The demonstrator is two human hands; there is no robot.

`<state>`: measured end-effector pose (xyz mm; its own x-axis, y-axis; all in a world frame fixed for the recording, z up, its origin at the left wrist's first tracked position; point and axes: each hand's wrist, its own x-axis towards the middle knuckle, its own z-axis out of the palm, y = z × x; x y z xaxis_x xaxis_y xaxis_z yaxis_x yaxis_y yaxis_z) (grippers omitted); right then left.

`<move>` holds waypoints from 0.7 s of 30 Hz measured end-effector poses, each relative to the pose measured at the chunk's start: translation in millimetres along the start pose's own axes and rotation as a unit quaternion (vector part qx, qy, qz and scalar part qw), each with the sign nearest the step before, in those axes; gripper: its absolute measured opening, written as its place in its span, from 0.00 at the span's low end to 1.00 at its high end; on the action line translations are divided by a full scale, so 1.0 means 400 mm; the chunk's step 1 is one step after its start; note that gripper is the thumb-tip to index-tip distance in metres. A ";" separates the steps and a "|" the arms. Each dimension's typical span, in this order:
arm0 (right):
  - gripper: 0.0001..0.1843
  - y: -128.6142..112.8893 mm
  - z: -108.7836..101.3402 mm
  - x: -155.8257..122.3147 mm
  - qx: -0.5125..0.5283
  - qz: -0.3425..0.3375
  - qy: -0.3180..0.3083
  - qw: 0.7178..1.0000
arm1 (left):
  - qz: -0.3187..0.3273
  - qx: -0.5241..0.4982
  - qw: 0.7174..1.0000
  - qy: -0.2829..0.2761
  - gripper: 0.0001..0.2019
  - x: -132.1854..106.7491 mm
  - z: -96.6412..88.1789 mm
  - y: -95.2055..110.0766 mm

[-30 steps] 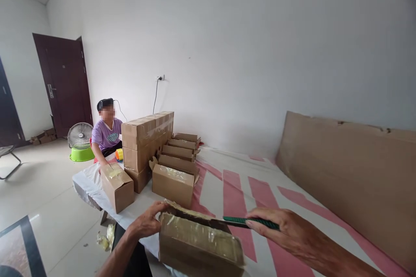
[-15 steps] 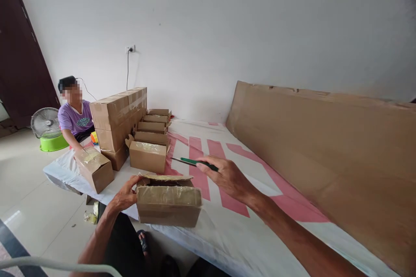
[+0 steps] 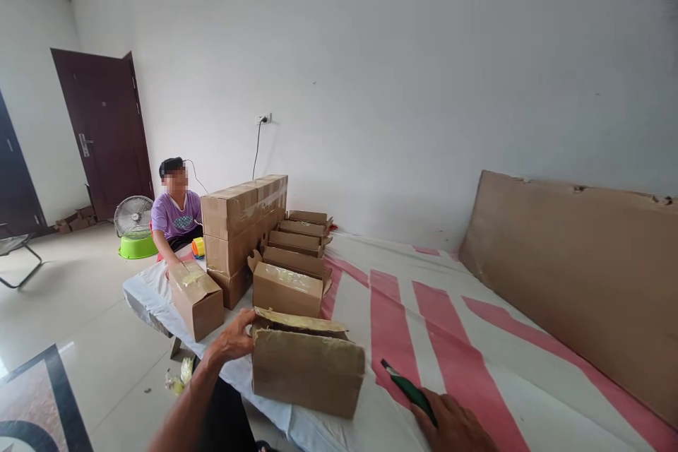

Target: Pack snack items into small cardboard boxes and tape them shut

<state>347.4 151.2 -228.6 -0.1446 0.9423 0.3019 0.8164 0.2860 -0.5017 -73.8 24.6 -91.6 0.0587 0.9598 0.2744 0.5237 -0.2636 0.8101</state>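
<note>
My left hand [image 3: 233,339] is closed on the left end of a brown cardboard box [image 3: 307,374], fingers at its upper left corner. The top flaps of this box are slightly raised, with a dark gap between them and tape on the cardboard. To the right of the box, low over the cloth, my right hand [image 3: 450,420] grips a green-handled utility knife [image 3: 407,388]. The knife points up and left, its tip apart from the box. Behind the box stands a row of cardboard boxes with open flaps, the nearest being a taped box [image 3: 289,289].
A wall of stacked sealed boxes [image 3: 241,215] stands at the back left. A person in a purple shirt [image 3: 177,215] sits beyond it, one hand at a taped box [image 3: 195,296]. A large cardboard sheet [image 3: 577,275] rises at right from the red-and-white cloth [image 3: 445,318].
My right hand with the knife has moved down and right, away from the box top. My left hand stays on the box. The view has swung left and up, showing more of the door.
</note>
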 end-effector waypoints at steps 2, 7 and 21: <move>0.28 0.000 -0.003 0.006 0.010 -0.015 0.008 1.000 | -0.008 0.004 1.000 -0.001 0.29 0.003 0.000 -0.007; 0.26 -0.098 -0.030 0.057 0.127 -0.077 0.107 0.983 | -0.049 -0.037 0.998 -0.009 0.41 0.015 -0.003 -0.031; 0.14 -0.432 -0.121 0.019 0.165 -0.292 -0.053 0.941 | -0.087 0.070 0.994 0.022 0.45 0.048 0.049 -0.003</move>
<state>232.3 100.5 -100.3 -0.5845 0.6144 0.5300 0.3652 0.7825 -0.5043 -56.7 45.3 -97.2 -0.0785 0.9837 0.1619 0.6360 -0.0756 0.7679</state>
